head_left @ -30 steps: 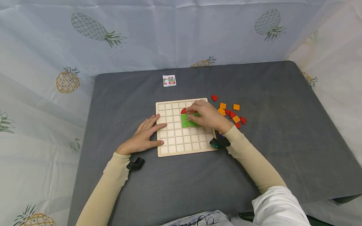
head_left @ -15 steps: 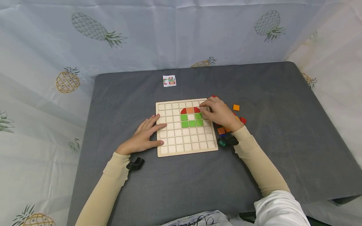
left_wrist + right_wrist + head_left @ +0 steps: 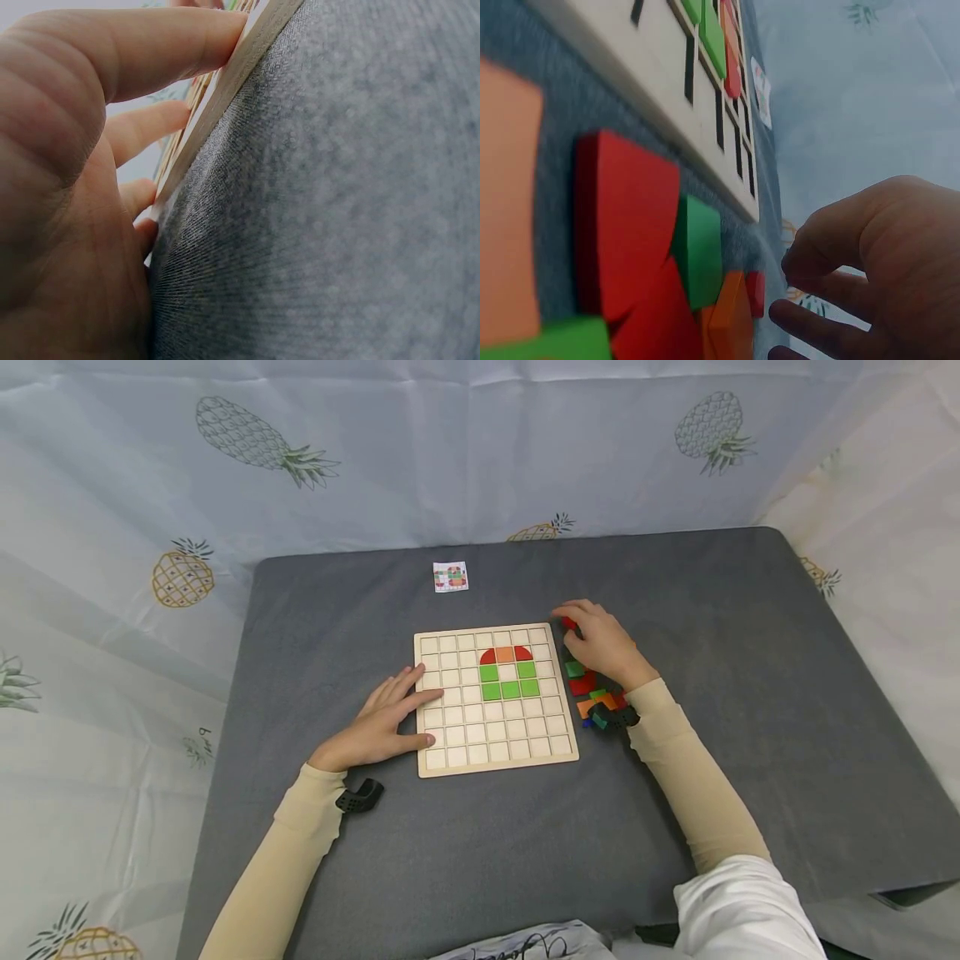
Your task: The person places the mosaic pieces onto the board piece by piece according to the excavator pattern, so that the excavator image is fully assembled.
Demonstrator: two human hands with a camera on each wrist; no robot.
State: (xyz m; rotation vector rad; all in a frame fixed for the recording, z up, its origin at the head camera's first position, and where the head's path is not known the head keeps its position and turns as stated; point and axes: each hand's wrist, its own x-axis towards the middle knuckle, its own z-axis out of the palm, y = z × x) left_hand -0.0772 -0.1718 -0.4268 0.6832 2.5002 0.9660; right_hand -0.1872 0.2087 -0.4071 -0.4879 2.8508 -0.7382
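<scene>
Gray surface [image 3: 337, 635]: right hand [image 3: 602, 643], half-curled, grips nothing visible; loose tiles [image 3: 582, 683] beside it remain unplaced. Spread left hand [image 3: 375, 718] touches grid board [image 3: 498, 770]; eight seated tiles [image 3: 511, 690].

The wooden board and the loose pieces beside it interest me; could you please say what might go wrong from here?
The left grip touches the wooden board, so a stray push might shift it. The right grip is close to crowded loose pieces, so it could scatter some. The black camera on the right wrist overlaps those pieces in the head view and might drag some.
</scene>
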